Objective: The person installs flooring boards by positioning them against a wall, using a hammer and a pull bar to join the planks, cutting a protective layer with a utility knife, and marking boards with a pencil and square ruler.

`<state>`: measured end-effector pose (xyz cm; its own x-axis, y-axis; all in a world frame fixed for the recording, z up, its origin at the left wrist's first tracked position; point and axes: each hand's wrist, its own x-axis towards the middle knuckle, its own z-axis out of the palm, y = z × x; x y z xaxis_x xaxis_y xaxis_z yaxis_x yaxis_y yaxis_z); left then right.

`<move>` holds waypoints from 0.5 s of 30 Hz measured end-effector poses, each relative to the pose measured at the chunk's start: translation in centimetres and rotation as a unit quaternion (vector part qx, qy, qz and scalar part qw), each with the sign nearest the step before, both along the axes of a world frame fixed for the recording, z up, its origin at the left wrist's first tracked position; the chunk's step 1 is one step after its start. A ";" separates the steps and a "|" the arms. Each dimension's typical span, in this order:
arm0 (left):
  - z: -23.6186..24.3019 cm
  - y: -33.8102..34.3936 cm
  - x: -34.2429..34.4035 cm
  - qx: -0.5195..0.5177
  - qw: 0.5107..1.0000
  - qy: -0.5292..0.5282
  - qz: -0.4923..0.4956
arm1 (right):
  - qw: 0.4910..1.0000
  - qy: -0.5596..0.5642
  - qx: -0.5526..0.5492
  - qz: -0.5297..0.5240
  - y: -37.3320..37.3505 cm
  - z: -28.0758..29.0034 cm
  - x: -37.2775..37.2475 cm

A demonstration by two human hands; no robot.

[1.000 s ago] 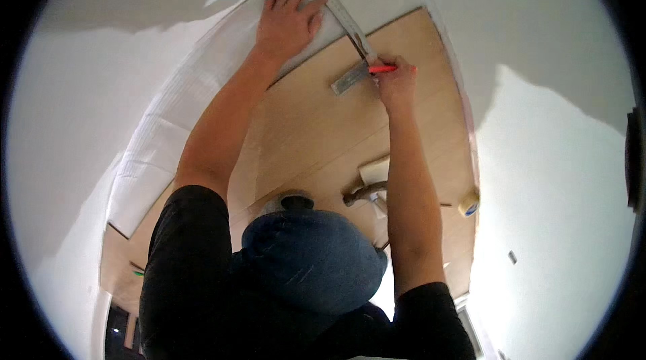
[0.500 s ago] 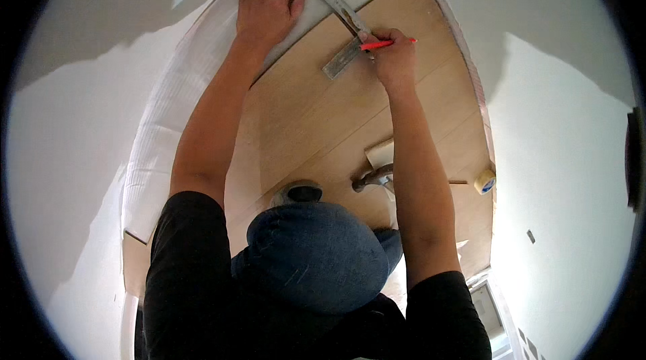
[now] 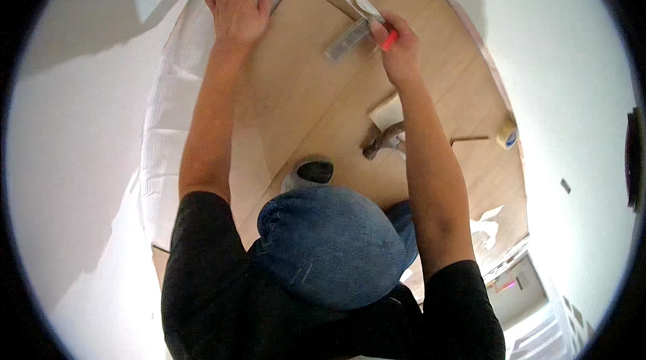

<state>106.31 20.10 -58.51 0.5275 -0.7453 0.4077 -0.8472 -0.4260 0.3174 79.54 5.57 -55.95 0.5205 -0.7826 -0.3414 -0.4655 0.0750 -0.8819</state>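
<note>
My left hand point(image 3: 235, 10) lies with fingers spread on the pale floor underlay point(image 3: 192, 50), beside the end of a wood-look floor plank point(image 3: 303, 44). My right hand point(image 3: 400, 50) is closed round the corner of a metal carpenter's square point(image 3: 346, 40), with a red pencil point(image 3: 389, 40) also in its grip. The square's long blade runs up and left past the plank ends, and its short leg lies over the planks. Motion blurs the blade, and my fingers hide much of the pencil.
Beside my right forearm are a dark curved tool point(image 3: 382, 141) and a pale piece point(image 3: 387, 111). A yellowish tape roll point(image 3: 507, 134) stands by the right wall point(image 3: 572, 124). My knee point(image 3: 333, 245) and shoe point(image 3: 313, 171) are close below the hands.
The square has shifted right across the planks in my right hand. My left hand has come away from the blade's far end, toward the left. The view has moved too.
</note>
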 end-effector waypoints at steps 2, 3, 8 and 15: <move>1.5 0.8 -4.2 -0.001 0.997 0.035 -0.065 | 0.999 -0.029 0.001 -0.045 1.7 -2.8 -6.3; 1.6 1.6 -6.6 0.023 0.994 0.049 -0.092 | 0.998 -0.031 0.027 -0.043 2.8 -2.5 -8.3; 1.1 3.6 -13.6 0.117 0.966 0.086 -0.215 | 0.995 0.014 0.055 -0.080 6.4 -1.8 -14.7; -1.5 1.9 -13.6 0.126 0.959 0.072 -0.242 | 0.991 0.111 -0.017 -0.078 4.9 -2.0 -12.6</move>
